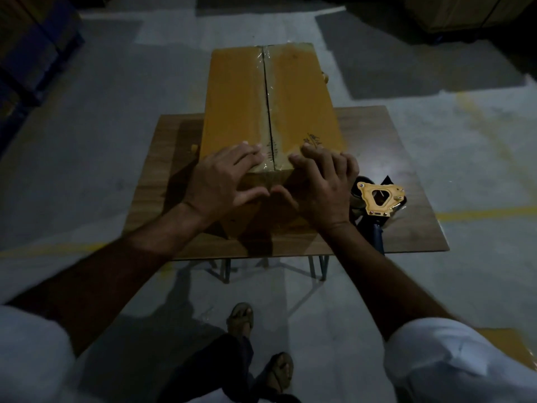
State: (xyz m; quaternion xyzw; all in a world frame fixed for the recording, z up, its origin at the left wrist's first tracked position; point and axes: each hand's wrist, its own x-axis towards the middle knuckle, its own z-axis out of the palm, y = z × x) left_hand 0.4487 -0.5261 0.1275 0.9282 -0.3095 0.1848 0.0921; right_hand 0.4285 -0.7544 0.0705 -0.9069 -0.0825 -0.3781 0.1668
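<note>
1. Both forearms (130, 248) stretch forward and angle inward toward each other.
2. The left grip (223, 181) lies flat on the box's (238, 97) near top edge, fingers straight, thumb spread down the front face.
3. The right grip (322, 187) mirrors it, the 2 thumbs nearly meeting.
4. A tape dispenser (379, 199) lies just right of the right grip.
5. The box stands on the table (406, 170), overhanging its far edge.

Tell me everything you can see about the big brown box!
The box is long, tan cardboard. Its top flaps are shut, with a dark seam down the middle under shiny clear tape. Dark scribbles mark the top near one corner. It lies flat on a wooden table, its far end sticking out past the table's edge. The left hand and right hand press on its near end, fingers on top, thumbs on the front face.
</note>
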